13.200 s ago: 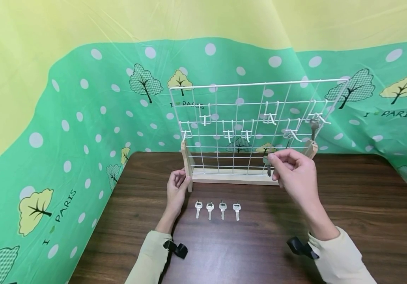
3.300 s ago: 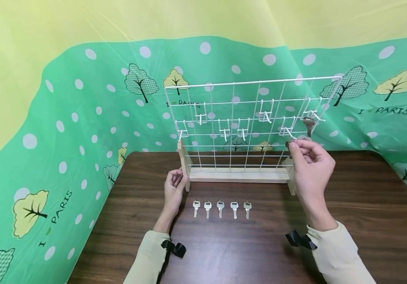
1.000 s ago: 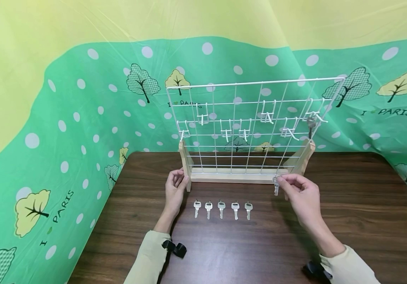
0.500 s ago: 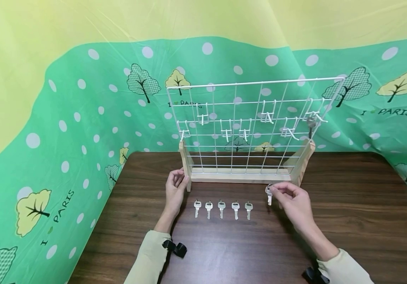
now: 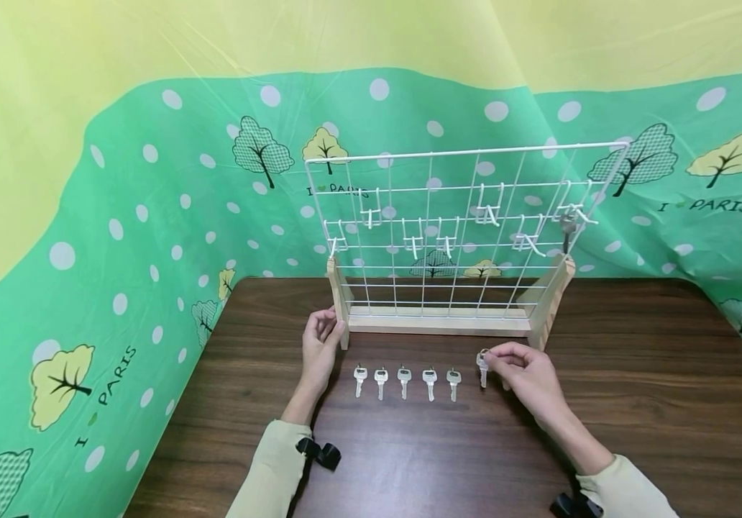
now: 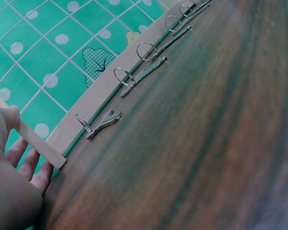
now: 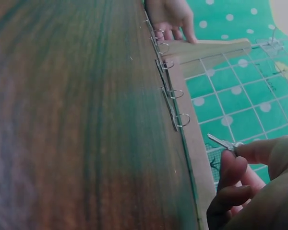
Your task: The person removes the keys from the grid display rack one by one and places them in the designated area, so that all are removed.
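Note:
My right hand [image 5: 529, 378] pinches a small silver key [image 5: 482, 363] between thumb and fingers, low over the table just right of a row of keys. The right wrist view shows that key [image 7: 222, 143] with its blade pointing out from the fingertips. Several similar silver keys [image 5: 430, 381], each with a ring, lie in the row in front of a white wire grid rack [image 5: 468, 151]. My left hand [image 5: 321, 349] holds the rack's left wooden leg [image 5: 339, 298], thumb in front and fingers behind it. Another key [image 5: 568, 229] hangs from the rack's upper right hook.
Several white hooks [image 5: 489, 214] stick out from the grid. A wooden bar [image 5: 436, 324] joins the rack's two legs at the bottom. The dark wooden table [image 5: 656, 374] extends to both sides. Behind it hangs a green and yellow printed cloth [image 5: 170, 173].
The row of keys has gained one at its right end. Since then my right hand has taken another key from the lower right hook and brought it down beside the row. My left hand stays put.

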A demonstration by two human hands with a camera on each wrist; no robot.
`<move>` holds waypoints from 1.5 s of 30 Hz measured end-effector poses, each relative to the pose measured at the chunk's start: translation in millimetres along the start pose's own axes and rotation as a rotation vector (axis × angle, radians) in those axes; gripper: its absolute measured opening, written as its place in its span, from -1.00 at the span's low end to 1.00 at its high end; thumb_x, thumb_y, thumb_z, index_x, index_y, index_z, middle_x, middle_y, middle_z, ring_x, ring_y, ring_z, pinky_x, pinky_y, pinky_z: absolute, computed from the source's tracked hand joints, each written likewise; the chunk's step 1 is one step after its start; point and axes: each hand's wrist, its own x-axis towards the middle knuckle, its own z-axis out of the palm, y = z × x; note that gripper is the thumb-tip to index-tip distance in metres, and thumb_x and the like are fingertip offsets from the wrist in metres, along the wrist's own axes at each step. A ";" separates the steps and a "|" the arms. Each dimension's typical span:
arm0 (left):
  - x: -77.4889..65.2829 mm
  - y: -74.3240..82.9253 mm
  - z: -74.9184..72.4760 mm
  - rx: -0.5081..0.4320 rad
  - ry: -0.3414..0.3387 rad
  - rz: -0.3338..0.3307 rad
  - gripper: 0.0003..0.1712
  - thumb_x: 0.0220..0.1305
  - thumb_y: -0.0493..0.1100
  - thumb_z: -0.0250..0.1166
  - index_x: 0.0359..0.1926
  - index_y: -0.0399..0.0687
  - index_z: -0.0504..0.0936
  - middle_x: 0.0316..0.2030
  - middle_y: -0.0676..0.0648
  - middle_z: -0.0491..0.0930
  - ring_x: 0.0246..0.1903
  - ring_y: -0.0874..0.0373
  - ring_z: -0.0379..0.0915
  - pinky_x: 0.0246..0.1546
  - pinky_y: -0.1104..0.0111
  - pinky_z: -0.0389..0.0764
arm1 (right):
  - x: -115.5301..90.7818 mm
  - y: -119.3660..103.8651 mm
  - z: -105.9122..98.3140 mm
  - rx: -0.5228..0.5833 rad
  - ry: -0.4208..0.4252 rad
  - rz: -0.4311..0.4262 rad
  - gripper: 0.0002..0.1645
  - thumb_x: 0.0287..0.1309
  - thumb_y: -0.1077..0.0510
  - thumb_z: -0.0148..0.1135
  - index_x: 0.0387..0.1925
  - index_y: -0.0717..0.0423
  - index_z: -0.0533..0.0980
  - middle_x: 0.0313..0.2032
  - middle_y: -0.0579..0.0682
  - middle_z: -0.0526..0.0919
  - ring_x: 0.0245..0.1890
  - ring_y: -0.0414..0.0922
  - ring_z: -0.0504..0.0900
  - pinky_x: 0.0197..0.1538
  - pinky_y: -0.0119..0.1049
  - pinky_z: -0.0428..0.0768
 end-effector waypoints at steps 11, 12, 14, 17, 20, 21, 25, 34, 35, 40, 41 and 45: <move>0.1 -0.7 -0.8 0.005 -0.001 -0.004 -0.68 0.49 -0.49 0.33 0.12 -0.58 0.44 0.31 -0.41 0.61 0.24 0.18 0.57 0.55 0.17 0.44 | 1.6 11.0 1.0 -0.129 -0.082 -0.001 -0.80 0.41 0.22 0.49 -0.09 0.32 0.73 -0.42 -0.09 0.78 -0.60 -0.26 0.49 -0.49 -0.40 0.50; 0.2 -0.7 -0.7 0.004 -0.001 -0.003 -0.68 0.49 -0.49 0.33 0.12 -0.58 0.44 0.31 -0.41 0.61 0.23 0.18 0.57 0.55 0.17 0.43 | 1.6 11.3 1.1 -0.158 -0.085 -0.011 -0.81 0.40 0.22 0.50 -0.11 0.30 0.73 -0.42 -0.08 0.79 -0.59 -0.27 0.50 -0.49 -0.40 0.52; 0.4 -1.0 -0.4 0.001 0.000 -0.002 -0.68 0.49 -0.50 0.33 0.11 -0.59 0.44 0.31 -0.42 0.61 0.23 0.19 0.58 0.55 0.14 0.43 | 0.8 11.3 1.5 -0.218 -0.086 -0.040 -0.85 0.39 0.21 0.51 -0.15 0.25 0.74 -0.44 -0.06 0.78 -0.59 -0.27 0.53 -0.47 -0.40 0.54; -0.2 -0.7 0.2 0.004 0.002 0.002 -0.68 0.49 -0.50 0.33 0.11 -0.60 0.43 0.31 -0.44 0.61 0.26 0.11 0.58 0.57 0.07 0.41 | 0.3 11.7 1.7 -0.299 -0.076 -0.092 -0.90 0.37 0.20 0.53 -0.22 0.17 0.75 -0.51 -0.06 0.72 -0.59 -0.29 0.55 -0.45 -0.39 0.54; -0.7 -0.4 0.5 0.010 0.003 0.004 -0.68 0.49 -0.50 0.32 0.12 -0.60 0.43 0.31 -0.45 0.60 0.27 0.09 0.57 0.58 0.00 0.39 | 0.9 14.3 1.6 -0.360 -0.057 -0.147 -0.92 0.34 0.21 0.54 -0.28 0.11 0.76 -0.55 -0.10 0.66 -0.58 -0.30 0.53 -0.44 -0.39 0.51; -1.1 -0.2 0.5 0.011 0.004 0.005 -0.69 0.49 -0.50 0.32 0.11 -0.60 0.43 0.31 -0.45 0.61 0.27 0.09 0.57 0.58 -0.01 0.39 | 1.6 15.7 1.5 -0.382 -0.049 -0.167 -0.92 0.33 0.21 0.55 -0.30 0.09 0.76 -0.55 -0.13 0.65 -0.57 -0.31 0.52 -0.44 -0.39 0.50; -1.0 -0.1 0.3 0.008 0.006 0.007 -0.69 0.49 -0.50 0.33 0.11 -0.60 0.43 0.30 -0.44 0.61 0.26 0.10 0.57 0.59 -0.02 0.39 | 2.9 20.0 0.8 -0.475 -0.020 -0.252 -0.87 0.29 0.21 0.58 -0.36 0.01 0.75 -0.54 -0.20 0.61 -0.53 -0.35 0.48 -0.41 -0.41 0.46; 0.1 -1.3 0.0 0.014 0.007 0.006 -0.69 0.50 -0.50 0.32 0.11 -0.59 0.43 0.30 -0.43 0.61 0.28 0.07 0.56 0.58 0.00 0.40 | 1.3 18.8 0.8 -0.536 -0.001 -0.298 -0.84 0.27 0.19 0.59 -0.38 -0.06 0.72 -0.53 -0.23 0.60 -0.53 -0.36 0.47 -0.41 -0.40 0.45; 0.1 -1.4 0.0 0.014 0.007 0.005 -0.69 0.50 -0.49 0.32 0.12 -0.60 0.43 0.30 -0.42 0.61 0.28 0.09 0.57 0.57 0.02 0.40 | 1.4 18.7 0.7 -0.537 -0.001 -0.298 -0.84 0.26 0.20 0.59 -0.38 -0.06 0.72 -0.53 -0.23 0.60 -0.53 -0.36 0.47 -0.41 -0.40 0.45; -0.1 -1.3 0.0 0.012 0.002 -0.003 -0.68 0.50 -0.49 0.33 0.13 -0.60 0.44 0.30 -0.42 0.61 0.25 0.16 0.56 0.56 0.10 0.42 | 1.9 19.4 -1.0 -0.526 -0.028 -0.325 -0.88 0.25 0.22 0.59 -0.32 -0.03 0.74 -0.53 -0.25 0.60 -0.54 -0.37 0.47 -0.43 -0.40 0.45; 0.1 -1.4 0.0 0.007 0.002 -0.007 -0.68 0.50 -0.50 0.33 0.13 -0.60 0.44 0.30 -0.42 0.61 0.25 0.16 0.56 0.57 0.11 0.41 | 2.0 19.5 -1.7 -0.521 -0.043 -0.333 -0.89 0.25 0.22 0.59 -0.29 -0.02 0.75 -0.52 -0.25 0.59 -0.54 -0.37 0.46 -0.44 -0.40 0.45; 0.4 -1.1 0.0 0.008 0.001 -0.009 -0.68 0.49 -0.50 0.33 0.12 -0.60 0.44 0.32 -0.42 0.60 0.26 0.16 0.56 0.57 0.12 0.41 | 3.0 18.6 -4.8 -0.517 -0.125 -0.359 -0.81 0.20 0.22 0.63 -0.20 -0.03 0.75 -0.51 -0.26 0.55 -0.58 -0.36 0.43 -0.46 -0.39 0.42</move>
